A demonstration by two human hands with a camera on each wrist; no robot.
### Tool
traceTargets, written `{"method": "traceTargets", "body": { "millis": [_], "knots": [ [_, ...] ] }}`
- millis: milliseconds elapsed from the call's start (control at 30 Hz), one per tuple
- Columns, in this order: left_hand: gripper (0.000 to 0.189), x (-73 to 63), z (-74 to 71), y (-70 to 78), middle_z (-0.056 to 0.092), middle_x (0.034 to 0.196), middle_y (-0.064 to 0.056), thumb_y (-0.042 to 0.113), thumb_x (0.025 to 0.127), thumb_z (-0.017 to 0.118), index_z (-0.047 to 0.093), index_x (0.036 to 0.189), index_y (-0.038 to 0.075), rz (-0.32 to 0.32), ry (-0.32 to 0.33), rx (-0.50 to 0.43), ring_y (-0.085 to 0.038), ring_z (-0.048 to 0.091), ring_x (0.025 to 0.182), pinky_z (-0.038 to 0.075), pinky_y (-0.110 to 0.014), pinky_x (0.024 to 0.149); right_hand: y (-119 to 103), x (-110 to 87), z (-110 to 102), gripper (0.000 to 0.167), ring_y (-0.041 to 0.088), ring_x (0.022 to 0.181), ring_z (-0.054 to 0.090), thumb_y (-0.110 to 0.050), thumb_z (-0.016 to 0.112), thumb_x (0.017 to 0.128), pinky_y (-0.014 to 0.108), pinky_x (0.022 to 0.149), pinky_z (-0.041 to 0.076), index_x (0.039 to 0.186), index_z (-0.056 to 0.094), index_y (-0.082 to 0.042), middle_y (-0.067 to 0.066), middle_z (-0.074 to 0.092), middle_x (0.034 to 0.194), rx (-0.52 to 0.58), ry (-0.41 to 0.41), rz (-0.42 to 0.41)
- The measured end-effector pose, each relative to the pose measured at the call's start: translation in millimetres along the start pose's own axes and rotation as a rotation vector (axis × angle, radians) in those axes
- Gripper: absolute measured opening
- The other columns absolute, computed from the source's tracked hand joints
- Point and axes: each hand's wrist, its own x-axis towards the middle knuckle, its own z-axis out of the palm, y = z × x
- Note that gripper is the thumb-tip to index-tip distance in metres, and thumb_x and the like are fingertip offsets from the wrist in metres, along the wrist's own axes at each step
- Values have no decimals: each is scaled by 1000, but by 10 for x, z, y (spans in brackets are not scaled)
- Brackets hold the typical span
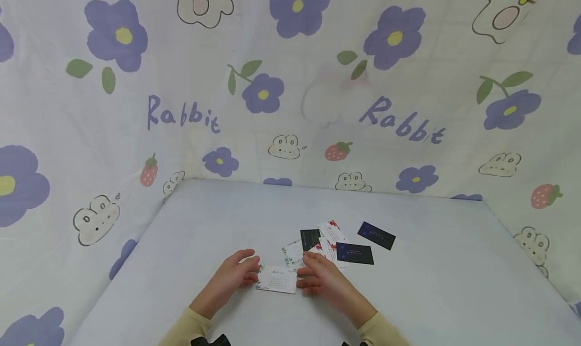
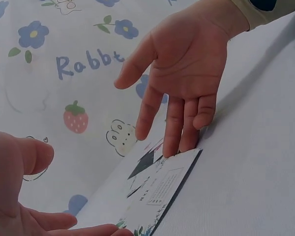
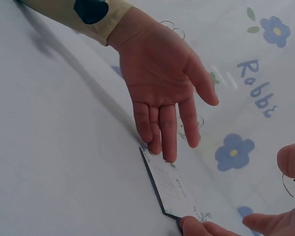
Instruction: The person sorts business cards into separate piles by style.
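Note:
A white business card (image 1: 276, 280) with leafy corners and printed lines lies between the two hands near the front of the table. A dark edge (image 3: 155, 189) shows along its near side in the right wrist view. My left hand (image 1: 234, 271) is at the card's left end, its fingers extended and fingertips right at the edge. At the opposite end, my right hand (image 1: 323, 275) has its fingers loosely straight, the tips at the card's right edge. Both thumbs stand raised, away from the card. Palms face each other across it in the wrist views.
Just behind the right hand lie overlapping cards: a leafy white card (image 1: 292, 252), a black card (image 1: 310, 239) and a red-flowered white card (image 1: 333, 231). Dark blue cards (image 1: 355, 253) lie to their right, one farther back. A printed curtain (image 1: 290, 119) surrounds the white table (image 1: 181, 245).

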Motion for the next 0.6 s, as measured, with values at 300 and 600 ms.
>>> {"method": "traceTargets", "body": {
  "millis": [300,600],
  "knots": [
    [55,-3,-50,-10,69,121,-23,28,104,56,46,147,-4,-2,14,24,-17,68,88,57,-31,79,5,13,43,72,18,100,70,-42,44,108,28,80,58,158,22,4,35,53,141,12,-9,-6],
    [54,-30,-100,3,71,111,-19,28,103,57,48,146,-4,-17,41,79,-16,67,81,58,-32,76,6,5,84,72,19,102,71,-41,47,107,29,82,59,159,22,3,34,53,142,34,-48,3]
  ]
}}
